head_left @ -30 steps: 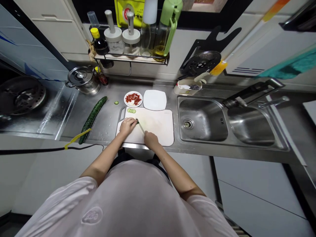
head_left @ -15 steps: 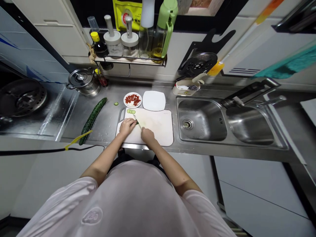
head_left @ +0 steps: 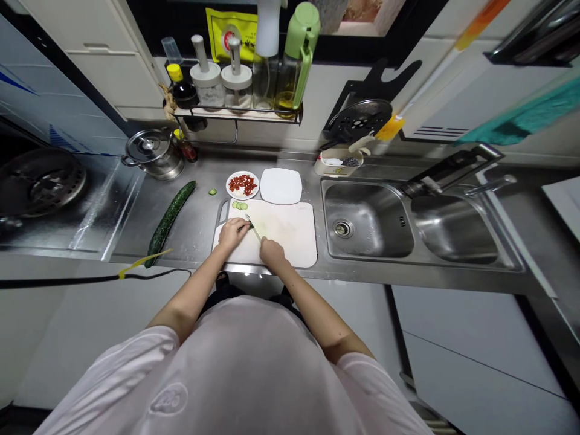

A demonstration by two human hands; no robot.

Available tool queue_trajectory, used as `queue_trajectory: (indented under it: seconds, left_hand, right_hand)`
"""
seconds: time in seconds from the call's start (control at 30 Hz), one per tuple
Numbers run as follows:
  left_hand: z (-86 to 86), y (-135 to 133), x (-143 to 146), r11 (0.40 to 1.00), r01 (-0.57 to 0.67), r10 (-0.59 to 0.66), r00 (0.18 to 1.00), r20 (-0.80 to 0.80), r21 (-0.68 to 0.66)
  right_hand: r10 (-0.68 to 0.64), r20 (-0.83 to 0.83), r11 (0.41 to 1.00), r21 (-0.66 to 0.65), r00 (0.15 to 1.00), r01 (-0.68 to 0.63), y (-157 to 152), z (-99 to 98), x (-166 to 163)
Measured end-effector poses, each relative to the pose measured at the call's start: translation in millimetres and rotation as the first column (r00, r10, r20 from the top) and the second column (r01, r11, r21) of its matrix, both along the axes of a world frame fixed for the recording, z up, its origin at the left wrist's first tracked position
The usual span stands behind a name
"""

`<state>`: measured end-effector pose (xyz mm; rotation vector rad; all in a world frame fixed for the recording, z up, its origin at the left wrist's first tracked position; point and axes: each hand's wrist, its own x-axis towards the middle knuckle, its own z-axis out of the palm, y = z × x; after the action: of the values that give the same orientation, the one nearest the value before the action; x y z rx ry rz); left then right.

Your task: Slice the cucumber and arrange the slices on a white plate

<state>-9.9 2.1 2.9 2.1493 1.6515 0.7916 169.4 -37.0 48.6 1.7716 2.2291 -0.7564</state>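
Observation:
My left hand (head_left: 232,233) is closed over a small piece of cucumber (head_left: 251,225) on the white cutting board (head_left: 294,241); most of that piece is hidden under the fingers. In my right hand (head_left: 272,251) is the handle of a knife (head_left: 254,229), its blade slanting up and left beside the left fingertips. A few round cucumber slices (head_left: 240,206) lie overlapping near the board's top left corner. Off the board, a small cucumber end (head_left: 212,191) rests on the steel counter, and a long whole cucumber (head_left: 171,220) lies further left.
Behind the board stand a round plate of chopped red pieces (head_left: 242,195) and a white square plate (head_left: 281,185). A lidded pot (head_left: 154,155) is at the back left. To the right is a double sink (head_left: 369,220). A rack (head_left: 238,113) holds bottles and jars above.
The view has shifted slightly. Both hands keep nearly the same place, and the knife blade has turned or tilted a little at the cucumber piece.

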Motion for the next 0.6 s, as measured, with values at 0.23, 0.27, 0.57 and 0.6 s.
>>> queue_trajectory:
  seconds: [0.23,0.27,0.57,0.6]
  left_hand:
    - [0.0,-1,0,1.0,-0.005,0.005,1.0,-0.002,-0.001]
    - [0.0,-1,0,1.0,-0.004,0.004,1.0,-0.001,0.0]
    - [0.8,-1,0,1.0,-0.006,0.006,1.0,-0.001,-0.021]
    - [0.8,-1,0,1.0,-0.007,0.007,1.0,-0.001,-0.023]
  right_hand:
    - [-0.011,0.031,1.0,-0.022,0.999,0.012,-19,-5.5,11]
    - [-0.011,0.031,1.0,-0.021,0.999,0.012,-19,-5.2,11]
    - [-0.017,0.011,1.0,-0.026,1.0,0.017,7,4.7,-9]
    - [-0.014,0.006,0.999,-0.029,1.0,0.014,10,5.4,-11]
